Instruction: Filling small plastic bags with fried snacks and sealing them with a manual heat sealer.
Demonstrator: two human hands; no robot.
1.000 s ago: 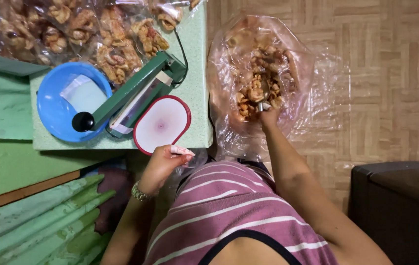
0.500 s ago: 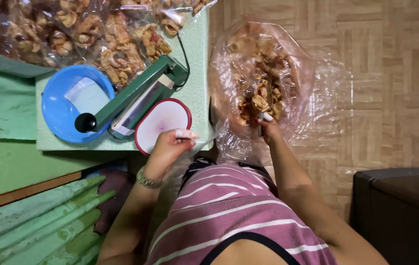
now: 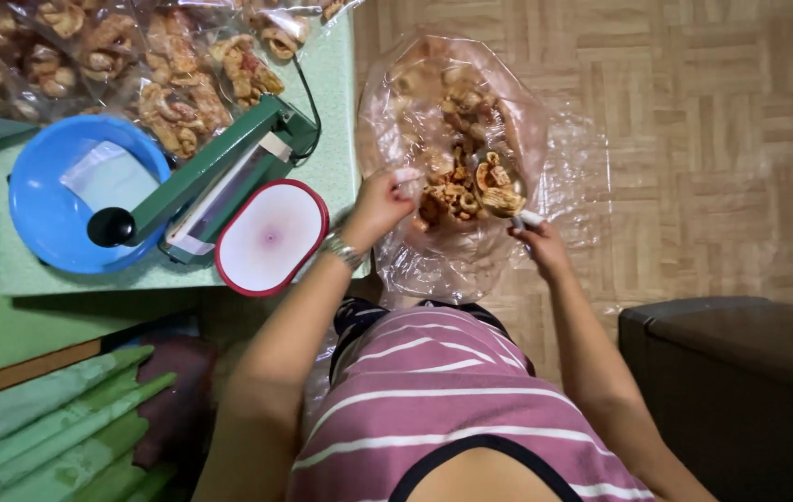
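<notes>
Two Hands Working Over a Bag of Fried Snacks

Two hands are meeting at one big clear plastic bag (image 3: 471, 177) sitting open on the wooden parquet floor (image 3: 694, 139), just beside the green table (image 3: 336, 139). Curled, golden fried snacks (image 3: 452, 186) are filling its middle. The right hand (image 3: 537, 244) is closing around the handle of a metal scoop (image 3: 500, 191), and the scoop is carrying a heaped load above the pile. The left hand (image 3: 380, 206) is reaching into the bag with its fingers pinched together at the bag's film near the snacks; exactly what they are gripping cannot be told.

Judging by their puffed look, the snacks are likely handling light and brittle, crushing easily, so lifting them by scoop rather than squeezing seems wise. The bag film looks thin, limp and slippery; its rim is the sensible place for taking hold.

Further out, a green heat sealer (image 3: 210, 181) with a black knob is lying on the table, next to a blue bowl (image 3: 43, 214) and a white, red-rimmed oval lid (image 3: 271, 237). Packed snack bags (image 3: 136, 65) are crowding the table's far edge.
</notes>
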